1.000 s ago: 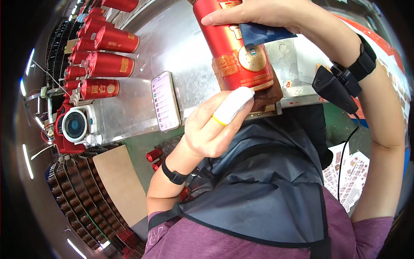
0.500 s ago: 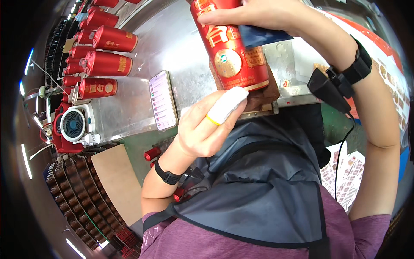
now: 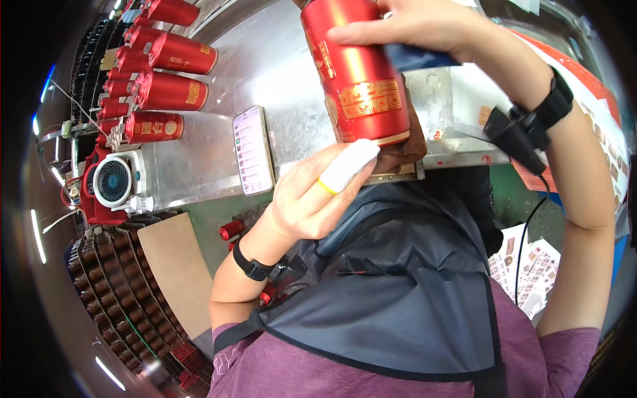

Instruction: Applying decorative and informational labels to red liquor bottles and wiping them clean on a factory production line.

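A red bottle (image 3: 358, 73) with gold patterns lies tilted on a brown padded rest (image 3: 413, 129), its gold-rimmed base toward me. At that base is my left hand (image 3: 312, 192), fingers curled against it. White covers with a yellow band sheathe some of those fingers. My right hand (image 3: 424, 26) reaches over the bottle's upper part, thumb laid along its side. Beneath the right palm sticks out a dark blue flat piece (image 3: 421, 58), blurred; I cannot tell whether it is cloth or a tool. The bottle's neck end is cut off by the top edge.
Several red bottles (image 3: 174, 91) lie at the left of the metal table (image 3: 212, 142). A phone (image 3: 253, 151) and a small fan (image 3: 113, 182) are nearer. Label sheets (image 3: 597, 126) lie at right. A black device on my right wrist trails a cable (image 3: 527, 229).
The bottle has turned about its length: a gold patterned panel now faces up where a round gold emblem was. My right hand has shifted slightly right; the left stays at the base.
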The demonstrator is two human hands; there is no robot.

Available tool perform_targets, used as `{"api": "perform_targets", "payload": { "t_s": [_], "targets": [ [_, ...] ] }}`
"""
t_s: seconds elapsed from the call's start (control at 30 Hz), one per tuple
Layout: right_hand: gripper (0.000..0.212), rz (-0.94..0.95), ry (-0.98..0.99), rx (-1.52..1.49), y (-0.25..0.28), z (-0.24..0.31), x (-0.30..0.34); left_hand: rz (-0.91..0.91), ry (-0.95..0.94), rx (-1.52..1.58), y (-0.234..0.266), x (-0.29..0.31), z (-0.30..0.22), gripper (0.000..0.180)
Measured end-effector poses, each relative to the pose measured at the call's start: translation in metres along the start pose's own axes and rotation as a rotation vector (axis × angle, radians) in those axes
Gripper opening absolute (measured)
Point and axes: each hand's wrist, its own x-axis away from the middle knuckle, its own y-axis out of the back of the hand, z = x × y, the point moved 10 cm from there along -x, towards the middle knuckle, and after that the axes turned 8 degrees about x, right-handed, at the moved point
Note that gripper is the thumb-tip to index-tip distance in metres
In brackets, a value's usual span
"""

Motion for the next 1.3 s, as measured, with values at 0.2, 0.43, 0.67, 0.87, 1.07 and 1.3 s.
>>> {"api": "perform_targets", "payload": {
  "t_s": [0.2, 0.43, 0.67, 0.87, 1.07, 1.3],
  "targets": [
    [0.04, 0.18, -0.145, -0.253, 0.02, -0.032, -0.013, 0.004, -0.002, -0.001, 0.0, 0.002, 0.002, 0.037],
    [0.039, 0.188, -0.124, -0.146, 0.027, -0.023, -0.019, 0.017, -0.023, -0.016, 0.001, -0.003, 0.002, 0.034],
    [0.028, 0.18, -0.117, -0.304, 0.02, -0.036, -0.017, 0.005, -0.015, -0.017, -0.001, -0.002, 0.003, 0.036],
    [0.048, -0.07, 0.046, 0.162, 0.025, 0.003, -0.004, 0.037, -0.031, -0.031, 0.001, -0.008, -0.007, 0.038],
    [0.053, -0.262, 0.303, 0.597, 0.045, 0.059, 0.02, 0.101, -0.073, -0.003, -0.004, -0.01, -0.004, 0.035],
    [0.045, -0.495, -0.038, 0.364, 0.168, 0.02, 0.202, 0.09, 0.02, -0.144, 0.002, 0.01, 0.008, 0.03]
  ]
}}
